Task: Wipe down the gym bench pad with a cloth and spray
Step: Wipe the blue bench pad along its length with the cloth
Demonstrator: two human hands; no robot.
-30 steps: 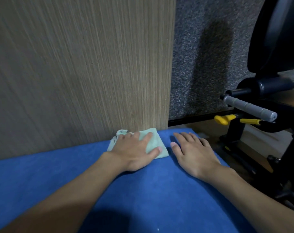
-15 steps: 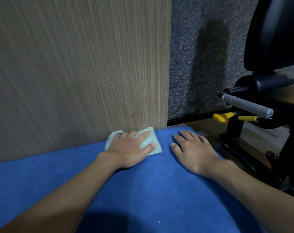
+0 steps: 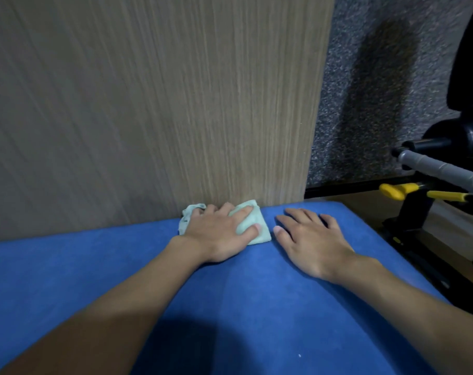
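**Cloth pressed at the far edge of the bench pad**

Two bare forearms reach forward across the blue fabric-covered bench pad. The left hand lies palm down on a pale green folded cloth, fingers stretched out and pressing it flat, not curled round it. The cloth sits at the pad's far edge, near its far right corner, up against the light wood-grain upright panel. Just beside it, the right hand rests flat on the bare pad, fingers spread and holding nothing. Beyond the pad's right edge stands a black metal gym machine frame with a grey wrapped handle bar and yellow-tipped levers. Behind it is a grey speckled carpeted wall.
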